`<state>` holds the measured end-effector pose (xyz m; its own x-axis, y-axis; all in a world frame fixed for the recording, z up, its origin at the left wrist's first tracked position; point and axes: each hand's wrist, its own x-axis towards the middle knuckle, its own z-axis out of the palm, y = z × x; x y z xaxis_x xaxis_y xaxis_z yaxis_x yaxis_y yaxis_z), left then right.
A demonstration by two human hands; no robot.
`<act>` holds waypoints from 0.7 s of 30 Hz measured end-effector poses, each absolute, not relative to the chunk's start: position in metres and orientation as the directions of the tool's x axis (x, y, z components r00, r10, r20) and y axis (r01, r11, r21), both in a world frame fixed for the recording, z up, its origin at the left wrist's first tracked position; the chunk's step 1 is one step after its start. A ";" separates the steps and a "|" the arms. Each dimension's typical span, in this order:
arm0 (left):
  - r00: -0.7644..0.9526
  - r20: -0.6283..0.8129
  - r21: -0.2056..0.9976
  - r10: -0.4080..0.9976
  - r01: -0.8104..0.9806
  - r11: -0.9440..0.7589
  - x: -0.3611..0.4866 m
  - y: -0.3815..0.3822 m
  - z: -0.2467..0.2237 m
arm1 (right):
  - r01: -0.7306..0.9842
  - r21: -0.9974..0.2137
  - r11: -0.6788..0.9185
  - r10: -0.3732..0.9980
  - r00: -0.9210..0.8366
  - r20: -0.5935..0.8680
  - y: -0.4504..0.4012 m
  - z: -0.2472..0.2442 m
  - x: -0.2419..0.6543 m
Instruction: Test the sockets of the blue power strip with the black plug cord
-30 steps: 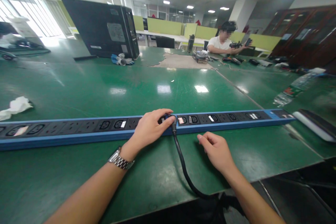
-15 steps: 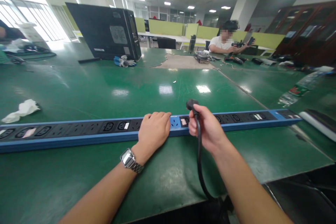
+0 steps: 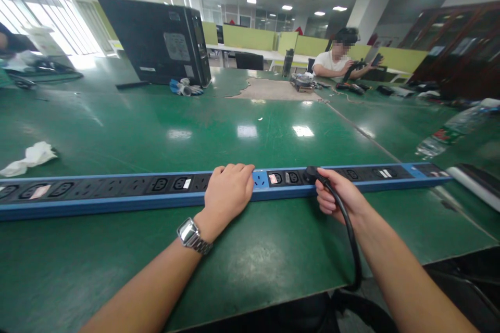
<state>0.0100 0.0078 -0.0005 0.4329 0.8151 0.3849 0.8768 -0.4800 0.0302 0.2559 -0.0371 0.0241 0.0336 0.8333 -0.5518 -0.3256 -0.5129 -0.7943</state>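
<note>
A long blue power strip [image 3: 105,208] with a row of black sockets lies across the green table. My left hand [image 3: 229,191], with a watch [image 3: 189,232] at the wrist, is wrapped over the strip's middle, just left of a blue socket [image 3: 260,180]. Pinched in my right hand [image 3: 339,192] is a black plug [image 3: 311,173], held at the strip's sockets right of the middle. Whether its pins are inside a socket cannot be seen. From the plug a thick black cable [image 3: 353,250] hangs over the table's front edge.
A black computer case [image 3: 164,44] stands at the back left, gloves [image 3: 185,87] beside it. Crumpled tissue [image 3: 33,158] lies left. On the right are a plastic bottle [image 3: 449,132] and a black-and-white object [image 3: 474,182]. A person [image 3: 332,60] sits across the table.
My right hand has moved right and slightly down with the plug, from above the strip to its sockets. The cable has swung right. My left hand stays on the strip.
</note>
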 end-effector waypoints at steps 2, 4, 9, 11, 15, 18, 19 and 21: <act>0.433 0.381 0.032 0.817 0.877 -0.480 0.010 0.008 -0.001 | -0.263 -0.813 -0.519 0.834 0.055 -0.550 -0.039 0.021 0.257; 0.435 0.381 0.035 0.816 0.875 -0.483 0.010 0.009 -0.001 | -0.205 -0.831 -0.517 0.836 0.087 -0.542 -0.042 0.018 0.256; 0.440 0.385 0.039 0.811 0.870 -0.491 0.010 0.008 0.000 | -0.048 -0.865 -0.500 0.847 0.180 -0.500 -0.049 0.012 0.256; 0.439 0.386 0.040 0.811 0.871 -0.490 0.010 0.007 0.001 | 0.073 -0.868 -0.492 0.858 0.209 -0.469 -0.050 0.015 0.260; 0.437 0.389 0.044 0.811 0.870 -0.490 0.010 0.006 0.002 | 0.240 -0.930 -0.279 0.914 0.363 -0.180 -0.052 0.035 0.269; 0.433 0.388 0.047 0.814 0.872 -0.487 0.010 0.006 0.002 | 0.136 -0.988 0.066 0.905 0.409 0.117 -0.054 0.049 0.267; 0.431 0.387 0.048 0.815 0.873 -0.485 0.010 0.006 0.002 | 0.063 -0.991 0.115 0.923 0.362 0.130 -0.053 0.051 0.264; 0.428 0.385 0.051 0.817 0.875 -0.482 0.010 0.006 0.002 | -0.047 -0.996 0.070 0.967 0.247 0.056 -0.052 0.050 0.257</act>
<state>0.0104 0.0060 0.0019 0.4283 0.8174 0.3852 0.8746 -0.4822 0.0509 0.2569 -0.0516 0.0499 0.2471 0.9673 0.0565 -0.0470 0.0702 -0.9964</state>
